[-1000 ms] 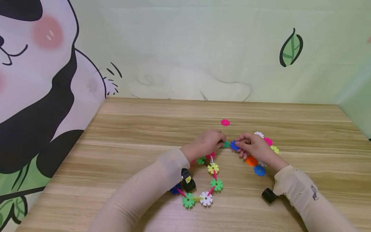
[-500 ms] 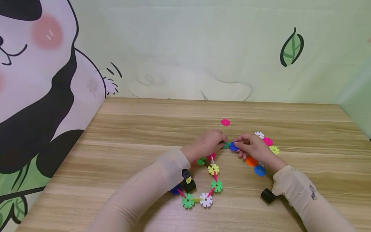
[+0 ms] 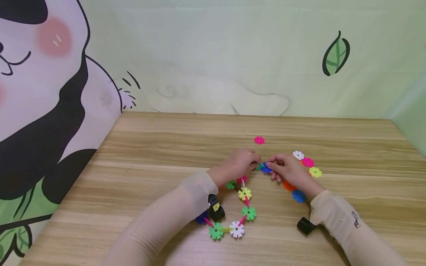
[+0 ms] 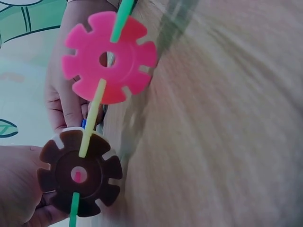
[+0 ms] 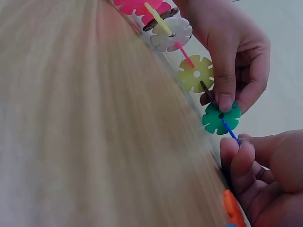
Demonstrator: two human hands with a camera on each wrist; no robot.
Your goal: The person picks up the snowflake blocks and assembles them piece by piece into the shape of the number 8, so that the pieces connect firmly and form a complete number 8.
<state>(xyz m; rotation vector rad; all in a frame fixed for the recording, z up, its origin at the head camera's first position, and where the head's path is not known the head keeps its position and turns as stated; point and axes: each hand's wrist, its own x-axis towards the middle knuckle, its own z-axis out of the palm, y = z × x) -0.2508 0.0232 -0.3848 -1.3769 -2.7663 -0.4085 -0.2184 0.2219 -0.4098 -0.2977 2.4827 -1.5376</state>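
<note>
In the head view, my left hand [image 3: 237,162] and right hand [image 3: 289,167] meet over the table. The left thumb and fingers pinch a green notched disc [image 5: 213,124], a flat snowflake-style building piece. My right thumb and fingers grip a blue snowflake disc [image 3: 266,169], seen edge-on in the right wrist view and meeting the green disc's edge. From the green disc a linked chain runs back through a yellow disc [image 5: 189,80], a white disc [image 5: 163,43] and others. A pink disc [image 4: 85,66] and a brown disc [image 4: 59,175] of it fill the left wrist view.
More of the chain, including a green disc [image 3: 216,231] and a white disc [image 3: 237,229], curves over the wooden table [image 3: 159,147] below the left forearm. Loose pink [image 3: 259,140], white [image 3: 298,155], yellow [image 3: 315,172] and blue discs [image 3: 298,196] lie behind and beside the right hand.
My right hand has shifted slightly left with the blue disc, which now overlaps the green one in the head view. The left hand has stayed nearly still.
</note>
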